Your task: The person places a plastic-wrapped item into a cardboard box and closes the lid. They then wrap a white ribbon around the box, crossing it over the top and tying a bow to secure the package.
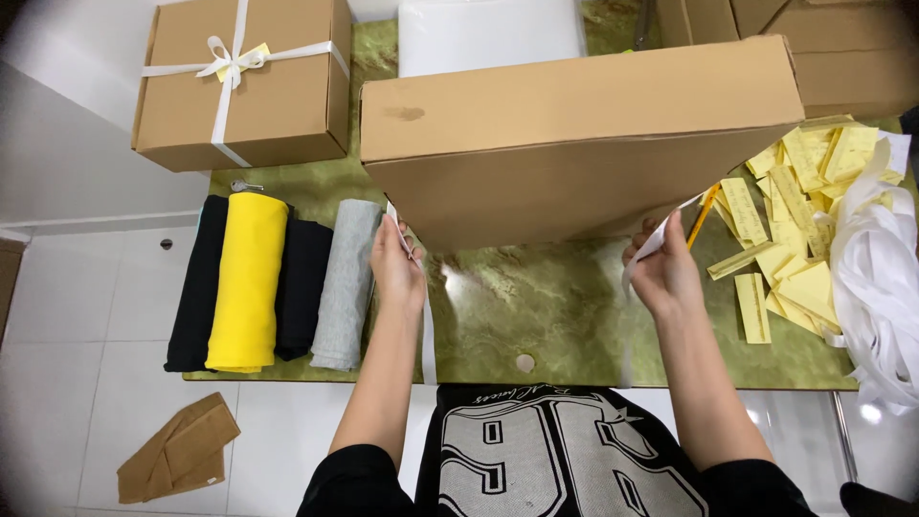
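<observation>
Both hands sit at the near lower edge of a tilted box (574,144), one at each end, so that the white ribbon (427,330) can run under it. The left hand (397,266) is closed, pinching the ribbon against the box's left corner; a loose tail hangs down from it over the bench (517,306). The right hand (663,273) is closed too, gripping the ribbon's other end at the right corner, and an orange pencil (702,215) sticks up beside its fingers. The box's near edge looks raised off the bench, seemingly to let the ribbon pass beneath.

Left of the left hand lie four rolled cloths (263,282), black, yellow, black and grey, side by side. Right of the right hand are scattered yellow slips (795,249) and a heap of white ribbon (876,287). Beyond the rolls stands a tied box (244,81), its bow on top.
</observation>
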